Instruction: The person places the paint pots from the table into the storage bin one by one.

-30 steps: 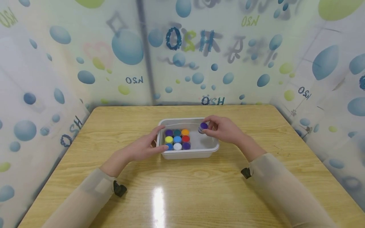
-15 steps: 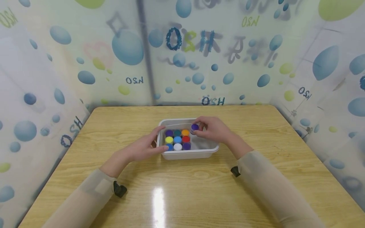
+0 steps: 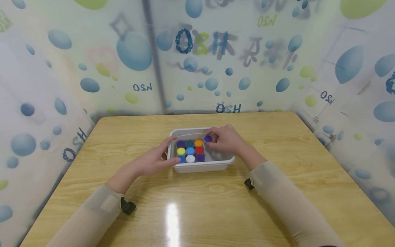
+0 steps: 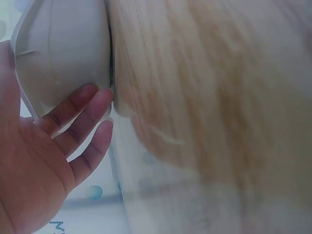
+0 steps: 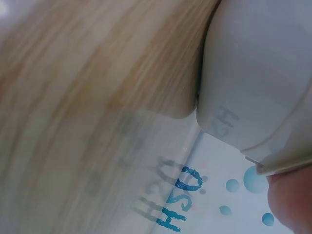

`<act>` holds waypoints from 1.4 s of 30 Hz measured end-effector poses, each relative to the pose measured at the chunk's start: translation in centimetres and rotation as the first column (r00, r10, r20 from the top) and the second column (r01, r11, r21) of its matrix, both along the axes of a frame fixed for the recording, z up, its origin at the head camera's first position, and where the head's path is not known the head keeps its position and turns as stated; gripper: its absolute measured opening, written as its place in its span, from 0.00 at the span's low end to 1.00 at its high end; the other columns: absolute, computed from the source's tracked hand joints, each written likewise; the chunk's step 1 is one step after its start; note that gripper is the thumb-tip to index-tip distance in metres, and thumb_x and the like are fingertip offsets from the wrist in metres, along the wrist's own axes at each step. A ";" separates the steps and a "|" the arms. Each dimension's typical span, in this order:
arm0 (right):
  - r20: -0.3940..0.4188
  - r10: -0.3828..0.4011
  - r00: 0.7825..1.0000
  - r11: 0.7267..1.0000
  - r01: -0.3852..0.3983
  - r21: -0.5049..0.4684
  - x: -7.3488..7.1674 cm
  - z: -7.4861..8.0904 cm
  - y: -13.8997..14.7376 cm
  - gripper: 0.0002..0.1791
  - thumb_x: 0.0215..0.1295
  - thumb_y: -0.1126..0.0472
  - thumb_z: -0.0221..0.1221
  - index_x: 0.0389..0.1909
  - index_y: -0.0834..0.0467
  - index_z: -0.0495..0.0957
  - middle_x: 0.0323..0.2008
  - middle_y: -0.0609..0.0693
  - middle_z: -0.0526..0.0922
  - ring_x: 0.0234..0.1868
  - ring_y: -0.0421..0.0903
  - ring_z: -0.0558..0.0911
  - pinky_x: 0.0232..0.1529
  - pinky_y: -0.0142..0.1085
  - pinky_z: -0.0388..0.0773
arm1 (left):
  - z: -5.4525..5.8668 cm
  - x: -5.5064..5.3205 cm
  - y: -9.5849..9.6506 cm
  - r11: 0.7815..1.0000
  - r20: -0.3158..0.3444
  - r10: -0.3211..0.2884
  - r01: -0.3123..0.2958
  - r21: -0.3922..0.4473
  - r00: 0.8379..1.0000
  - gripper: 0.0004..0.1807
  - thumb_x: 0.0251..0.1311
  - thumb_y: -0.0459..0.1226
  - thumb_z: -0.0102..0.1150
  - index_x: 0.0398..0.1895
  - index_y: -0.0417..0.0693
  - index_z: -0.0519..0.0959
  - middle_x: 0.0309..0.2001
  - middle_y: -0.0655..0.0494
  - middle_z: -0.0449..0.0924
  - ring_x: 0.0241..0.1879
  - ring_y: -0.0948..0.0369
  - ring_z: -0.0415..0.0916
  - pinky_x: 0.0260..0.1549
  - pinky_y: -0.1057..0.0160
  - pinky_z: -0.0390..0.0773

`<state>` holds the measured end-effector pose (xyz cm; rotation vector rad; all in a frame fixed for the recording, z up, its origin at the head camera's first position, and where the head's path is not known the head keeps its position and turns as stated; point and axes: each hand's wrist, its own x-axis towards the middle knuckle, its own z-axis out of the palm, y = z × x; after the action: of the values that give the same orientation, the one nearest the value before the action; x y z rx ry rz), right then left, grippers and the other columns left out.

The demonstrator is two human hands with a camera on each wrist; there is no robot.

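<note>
A white plastic tub stands on the table, its left part filled with rows of small jars with coloured lids, such as yellow, red and white. My left hand holds the tub's left end, index finger at the far rim and thumb over the near corner. In the left wrist view, the other fingers bend against its outer wall. Between thumb and fingers, my right hand pinches a purple-lidded jar inside the tub, right beside the orange-lidded jar.
The wooden table reaches back to patterned wall sheets on three sides. Bare tub floor shows to the right of the jars. Dark wrist devices sit at both cuffs.
My right hand has carried the purple-lidded jar leftward and down, from the tub's right part to beside the orange lid. My left hand keeps its hold on the tub.
</note>
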<state>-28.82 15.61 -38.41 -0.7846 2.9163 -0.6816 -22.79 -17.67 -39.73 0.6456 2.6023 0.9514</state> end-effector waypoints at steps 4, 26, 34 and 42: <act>0.010 -0.008 1.000 0.998 0.008 0.056 -0.1 0.0 -0.3 0.19 0.73 0.45 0.72 0.60 0.46 0.85 0.27 0.39 0.85 0.32 0.44 0.80 0.58 0.48 0.60 | 0.0 -0.1 -0.1 1.000 -0.004 -0.006 0.006 0.004 1.000 0.54 0.76 0.66 0.59 0.92 0.62 0.42 0.66 0.46 0.77 0.58 0.54 0.78 0.58 0.52 0.81; -0.014 0.017 1.000 0.972 -0.014 0.233 -0.1 0.3 -0.9 0.20 0.77 0.51 0.68 0.66 0.44 0.86 0.41 0.41 0.93 0.42 0.42 0.86 0.58 0.46 0.62 | -0.2 -0.1 -0.3 1.000 -0.007 -0.020 0.020 0.003 1.000 0.53 0.77 0.64 0.59 0.91 0.59 0.42 0.68 0.43 0.77 0.58 0.53 0.78 0.57 0.52 0.81; -0.011 0.018 1.000 0.976 -0.015 0.219 0.0 0.4 -0.8 0.19 0.77 0.50 0.68 0.65 0.44 0.87 0.42 0.41 0.94 0.41 0.41 0.86 0.57 0.46 0.61 | -0.2 -0.1 -0.2 1.000 -0.013 -0.010 0.010 0.002 1.000 0.53 0.77 0.65 0.59 0.91 0.60 0.43 0.66 0.44 0.78 0.57 0.53 0.78 0.56 0.53 0.81; 0.006 0.016 1.000 0.981 -0.017 0.193 0.2 0.4 -0.6 0.19 0.76 0.48 0.69 0.64 0.43 0.87 0.40 0.39 0.93 0.39 0.40 0.84 0.56 0.45 0.60 | -0.1 0.0 0.0 1.000 -0.014 -0.007 0.007 -0.002 1.000 0.53 0.76 0.65 0.59 0.91 0.60 0.42 0.66 0.46 0.78 0.58 0.53 0.78 0.58 0.52 0.81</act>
<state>-28.67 15.02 -37.99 -0.7834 2.9101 -0.3900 -22.83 -17.69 -39.80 0.6627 2.6107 0.9454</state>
